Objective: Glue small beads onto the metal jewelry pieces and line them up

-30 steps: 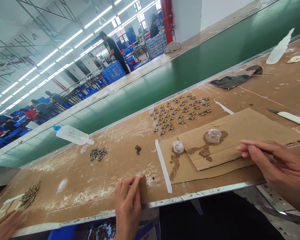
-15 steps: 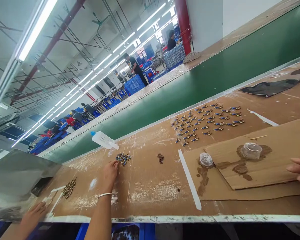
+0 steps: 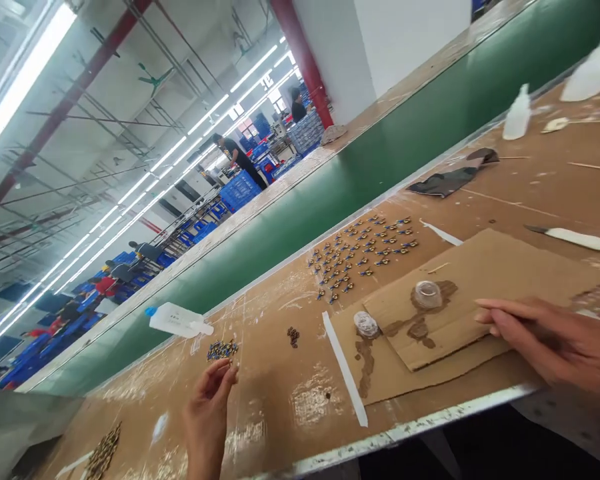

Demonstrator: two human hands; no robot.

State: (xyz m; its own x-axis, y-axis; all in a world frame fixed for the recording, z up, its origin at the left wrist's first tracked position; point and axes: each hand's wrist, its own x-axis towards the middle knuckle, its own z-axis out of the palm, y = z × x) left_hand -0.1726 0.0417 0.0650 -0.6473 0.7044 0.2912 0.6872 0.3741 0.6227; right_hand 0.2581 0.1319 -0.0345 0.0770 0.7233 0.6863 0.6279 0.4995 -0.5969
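My left hand [image 3: 207,403] is raised just in front of a small heap of blue-and-gold pieces [image 3: 223,350]. Its thumb and forefinger pinch together, and whatever is between them is too small to name. Over the right part of a cardboard sheet [image 3: 460,333], my right hand [image 3: 555,340] also has thumb and fingertips pressed together; what they hold, if anything, cannot be made out. Two small clear plastic cups, a nearer one [image 3: 367,325] and a farther one [image 3: 428,294], stand on the cardboard among wet brown stains. Small blue-and-gold figures [image 3: 363,250] lie spread in rows beyond.
A white bottle with a blue cap [image 3: 177,320] lies near the green conveyor belt [image 3: 300,230]. Small brown pieces [image 3: 293,335] and a gold-brown heap [image 3: 104,453] rest on the table. At right are a white-handled knife [image 3: 580,239], a dark cloth [image 3: 447,177] and white squeeze bottles [image 3: 519,117].
My left hand has drawn back from the blue-and-gold heap, fingertips pinched. My right hand has come further into view over the cardboard. The view has turned right; another person's hand at far left is gone.
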